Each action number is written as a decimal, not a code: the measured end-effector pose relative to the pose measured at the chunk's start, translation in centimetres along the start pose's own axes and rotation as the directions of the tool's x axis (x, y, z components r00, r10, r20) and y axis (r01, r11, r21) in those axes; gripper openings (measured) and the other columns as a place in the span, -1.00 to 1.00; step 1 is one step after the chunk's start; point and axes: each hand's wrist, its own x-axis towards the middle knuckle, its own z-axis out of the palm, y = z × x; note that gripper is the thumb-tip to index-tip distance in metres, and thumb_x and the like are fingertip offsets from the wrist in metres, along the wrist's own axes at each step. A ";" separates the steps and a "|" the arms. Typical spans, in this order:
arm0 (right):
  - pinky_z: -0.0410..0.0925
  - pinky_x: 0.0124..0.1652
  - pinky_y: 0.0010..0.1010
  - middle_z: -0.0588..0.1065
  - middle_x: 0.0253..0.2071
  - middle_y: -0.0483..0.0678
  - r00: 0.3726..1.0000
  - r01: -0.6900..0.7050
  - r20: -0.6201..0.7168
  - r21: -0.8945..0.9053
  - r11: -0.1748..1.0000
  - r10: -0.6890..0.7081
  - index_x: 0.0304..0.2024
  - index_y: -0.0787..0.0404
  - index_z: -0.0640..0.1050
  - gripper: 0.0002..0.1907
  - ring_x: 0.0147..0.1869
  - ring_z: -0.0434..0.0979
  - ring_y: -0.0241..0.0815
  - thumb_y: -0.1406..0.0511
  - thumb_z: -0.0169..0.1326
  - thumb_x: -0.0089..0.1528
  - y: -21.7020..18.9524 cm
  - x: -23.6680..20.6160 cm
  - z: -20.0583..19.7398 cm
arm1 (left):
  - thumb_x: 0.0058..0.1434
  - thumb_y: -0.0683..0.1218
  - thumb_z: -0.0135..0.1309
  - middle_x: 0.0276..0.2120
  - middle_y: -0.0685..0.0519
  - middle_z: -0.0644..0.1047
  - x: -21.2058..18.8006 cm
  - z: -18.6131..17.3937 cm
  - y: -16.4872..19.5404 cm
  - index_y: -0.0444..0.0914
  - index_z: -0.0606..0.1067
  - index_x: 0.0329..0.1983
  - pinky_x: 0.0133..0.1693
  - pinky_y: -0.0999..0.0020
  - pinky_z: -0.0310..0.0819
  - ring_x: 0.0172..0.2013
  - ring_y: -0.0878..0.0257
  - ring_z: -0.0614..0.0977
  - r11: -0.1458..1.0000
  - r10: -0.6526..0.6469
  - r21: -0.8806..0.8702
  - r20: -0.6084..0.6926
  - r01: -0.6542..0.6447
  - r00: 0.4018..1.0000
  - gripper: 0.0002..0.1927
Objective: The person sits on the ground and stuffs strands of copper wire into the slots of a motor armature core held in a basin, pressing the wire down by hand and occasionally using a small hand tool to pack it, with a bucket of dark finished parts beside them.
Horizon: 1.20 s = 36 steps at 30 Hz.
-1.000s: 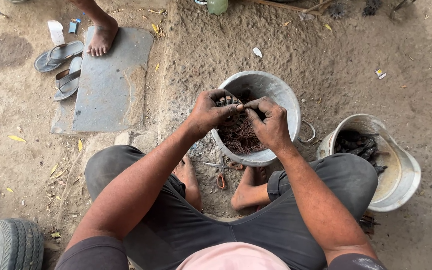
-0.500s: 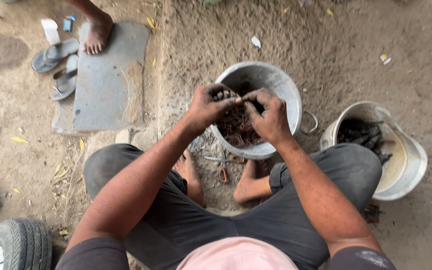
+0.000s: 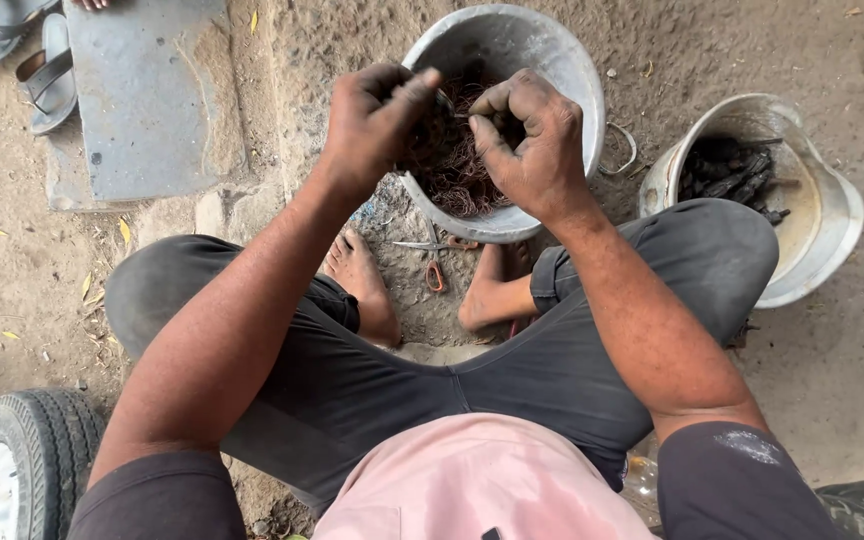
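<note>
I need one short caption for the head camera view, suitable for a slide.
Seated on sandy ground, a person's left hand and right hand pinch thin wire above a grey bucket of reddish wire tangle.

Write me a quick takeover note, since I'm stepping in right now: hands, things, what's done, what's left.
Left hand and right hand are both pinched on a thin piece of wire over the grey bucket, which holds a reddish wire tangle. Scissors lie on the ground between the feet. A second bucket at right holds dark pieces. How much is done cannot be told; much tangle remains.
</note>
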 end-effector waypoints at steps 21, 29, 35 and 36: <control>0.50 0.12 -0.21 0.56 -0.01 0.25 0.973 0.120 -0.144 -0.340 0.933 -0.178 -0.01 0.38 0.55 -0.73 0.08 0.62 0.12 0.50 0.19 0.22 1.2 1.1 -0.8 | 0.41 0.02 0.16 -0.45 0.03 0.61 -0.4 -0.3 0.0 -0.36 0.59 -0.12 -0.39 0.40 0.71 -0.43 0.34 0.70 0.964 0.128 0.219 0.104 -0.148 0.986 -0.70; 0.56 0.06 -0.27 0.63 -0.07 0.03 0.979 0.162 0.140 -0.093 0.982 -0.148 -0.04 0.27 0.62 -0.89 0.03 0.69 -0.01 0.45 0.20 0.37 1.0 0.1 0.4 | 0.35 0.10 0.18 -0.44 -0.01 0.61 -0.4 -0.2 0.7 -0.35 0.59 -0.18 -0.41 0.35 0.67 -0.45 0.30 0.69 0.955 0.065 0.281 0.110 -0.093 0.992 -0.61; 0.54 -0.08 -0.22 0.60 -0.15 0.05 0.984 0.112 0.143 -0.062 0.992 -0.102 -0.10 0.31 0.61 -0.91 -0.04 0.67 -0.03 0.43 0.18 0.34 2.2 -0.5 1.2 | 0.39 0.11 0.18 -0.42 -0.03 0.62 -0.5 -0.2 0.5 -0.34 0.58 -0.21 -0.35 0.34 0.70 -0.40 0.29 0.70 0.924 0.162 0.305 0.240 -0.233 0.957 -0.62; 0.55 -0.10 -0.24 0.60 -0.17 0.04 0.988 0.085 0.136 -0.083 0.993 -0.073 -0.12 0.30 0.61 -0.93 -0.08 0.67 -0.06 0.45 0.15 0.35 2.3 -0.4 1.2 | 0.39 0.12 0.17 -0.41 -0.02 0.63 -0.2 -0.2 0.5 -0.33 0.58 -0.20 -0.34 0.35 0.73 -0.40 0.31 0.71 0.952 0.149 0.239 0.181 -0.190 0.972 -0.62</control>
